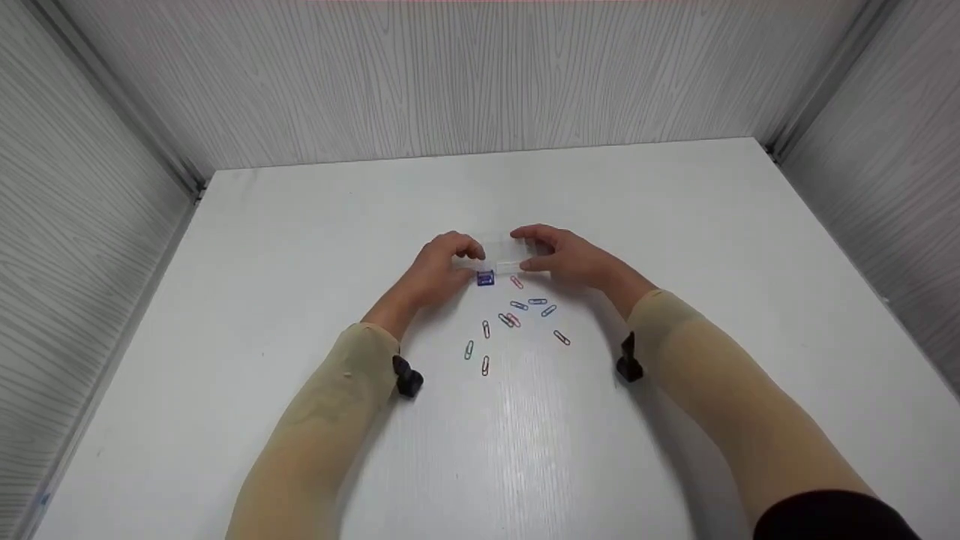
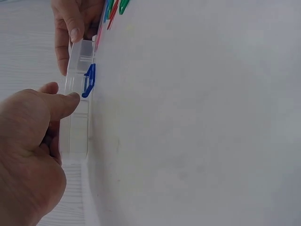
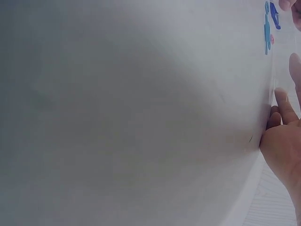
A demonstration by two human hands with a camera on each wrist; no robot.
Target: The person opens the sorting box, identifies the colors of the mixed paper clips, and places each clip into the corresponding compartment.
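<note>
A clear plastic box (image 1: 496, 247) with a blue latch (image 1: 485, 278) on its near side rests on the white table between both hands. My left hand (image 1: 442, 270) grips its left end. In the left wrist view the left thumb (image 2: 63, 104) presses the front beside the blue latch (image 2: 89, 81), with the fingers partly hidden behind the box (image 2: 77, 134). At the other end my right hand (image 1: 574, 256) holds the box, thumb at the near side and fingers over the far side. Several coloured paper clips (image 1: 519, 305) lie just in front of the box.
Scattered toward me on the table (image 1: 525, 435) are a green paper clip (image 1: 469, 350), a dark one (image 1: 562, 337) and a dark red one (image 1: 485, 366). Wood-grain panels (image 1: 480, 75) stand along the back and both sides.
</note>
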